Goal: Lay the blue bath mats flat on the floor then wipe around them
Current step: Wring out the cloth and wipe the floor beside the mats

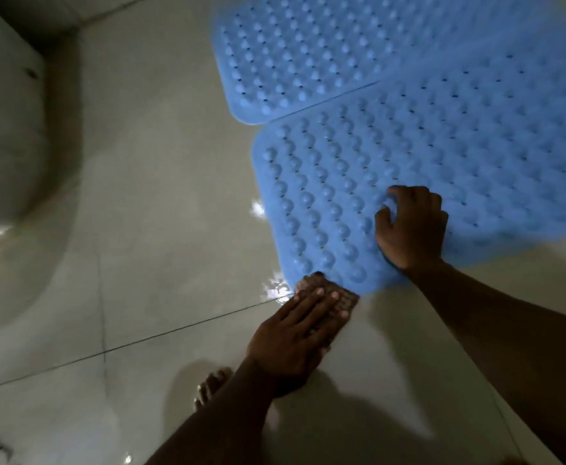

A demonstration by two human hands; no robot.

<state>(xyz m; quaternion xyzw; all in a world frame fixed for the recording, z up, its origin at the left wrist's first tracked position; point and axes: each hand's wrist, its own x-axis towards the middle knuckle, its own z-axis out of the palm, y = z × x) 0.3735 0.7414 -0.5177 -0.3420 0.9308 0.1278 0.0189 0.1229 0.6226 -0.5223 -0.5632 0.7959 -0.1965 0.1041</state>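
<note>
Two blue bath mats are lying flat on the pale tiled floor (pixel 161 203), and a person is crouching over them. Far to the left of both hands, a white toilet base (pixel 10 182) is sitting on the tiles. Below the left forearm, a bare foot (pixel 212 387) is showing. The left hand (pixel 295 340) is pressing flat, fingers spread and extended, on a dark brown cloth (pixel 325 288) lying on the floor, touching the near corner of the near mat (pixel 442 156). Just right of it, the right hand (pixel 410 226) is resting on that mat's near edge with fingers curled, gripping nothing. This mat's long axis is running away up and to the right. Beyond the right hand, the far mat (pixel 308 52) is lying edge to edge, pointing the same way.
</note>
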